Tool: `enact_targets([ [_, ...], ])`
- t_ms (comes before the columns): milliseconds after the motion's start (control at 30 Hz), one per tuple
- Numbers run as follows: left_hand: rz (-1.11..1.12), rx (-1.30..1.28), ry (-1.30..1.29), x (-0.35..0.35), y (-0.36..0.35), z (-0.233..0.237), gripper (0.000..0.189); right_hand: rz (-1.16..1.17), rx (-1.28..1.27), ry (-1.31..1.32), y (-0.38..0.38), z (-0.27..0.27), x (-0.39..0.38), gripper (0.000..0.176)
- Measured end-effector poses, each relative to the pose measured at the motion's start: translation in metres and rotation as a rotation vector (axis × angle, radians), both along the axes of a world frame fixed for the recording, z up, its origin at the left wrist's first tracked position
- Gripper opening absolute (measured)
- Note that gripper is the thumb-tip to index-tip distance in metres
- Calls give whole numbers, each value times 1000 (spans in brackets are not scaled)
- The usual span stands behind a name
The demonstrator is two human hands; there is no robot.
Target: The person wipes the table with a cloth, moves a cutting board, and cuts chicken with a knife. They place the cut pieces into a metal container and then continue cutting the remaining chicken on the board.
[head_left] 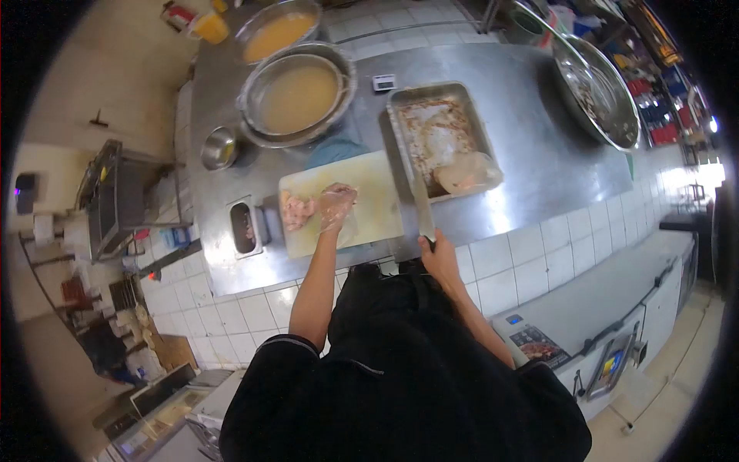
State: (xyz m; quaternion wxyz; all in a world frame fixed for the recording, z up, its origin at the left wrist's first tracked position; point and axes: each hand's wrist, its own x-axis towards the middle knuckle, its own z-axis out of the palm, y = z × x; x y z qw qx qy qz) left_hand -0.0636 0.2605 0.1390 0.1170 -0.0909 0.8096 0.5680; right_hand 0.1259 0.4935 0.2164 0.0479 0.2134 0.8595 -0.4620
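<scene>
Steel counter [531, 146] fills the view ahead of me, set on a white tiled base. Far right, the big round metal bowl [608, 100] sits tilted, a few scraps inside. Up at the back left there's the wide basin [350, 73] of pale broth, and beyond it a second basin [245, 35] holding an orange liquid. Centre stage, the rectangular metal tray [481, 127], smeared with marinade, with one pale slab of raw meat [468, 173] lying in its near corner. Just left of the tray and touching its corner, the cream cutting board [377, 200], with a blue cloth [335, 150] tucked beyond its far edge. My left hand [336, 206], in a clear plastic glove, is flat on the board, fingers bent down onto a piece of raw chicken [296, 209] at the board's left end. My right hand [440, 258], bare, is wrapped tight round the handle of the knife [423, 208] at the counter's near edge, the blade running away from me along the board's right side towards the tray. Left of the board, a little rectangular steel container [244, 227]; behind that, a small steel bowl [219, 148]. A tiny digital timer [383, 82] sits just past the tray.
</scene>
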Motion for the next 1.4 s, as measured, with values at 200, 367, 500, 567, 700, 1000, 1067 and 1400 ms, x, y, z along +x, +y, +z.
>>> enact_targets([
  [200,210,174,234,20,-110,92,8,22,-113,-41,-21,-2,-10,40],
  [367,340,-365,663,11,-222,104,12,94,65,1,-55,-4,-22,45],
  [500,324,-694,713,8,-251,90,15,159,27,-82,-80,7,-35,48],
  [567,141,-870,437,12,-270,65,15,158,37,-70,-90,5,-34,48],
  [700,120,-709,326,16,-266,70,16,124,-7,-132,-100,30,-35,47],
  [1000,-140,-911,410,-31,-182,38,32,2,-29,28,-90,-2,-10,40],
  [1067,-209,-1003,271,-41,-175,27,32,16,-21,0,-92,17,-10,39],
  [1400,-334,-1039,137,-56,-173,20,40,-86,51,53,-74,-5,13,36],
])
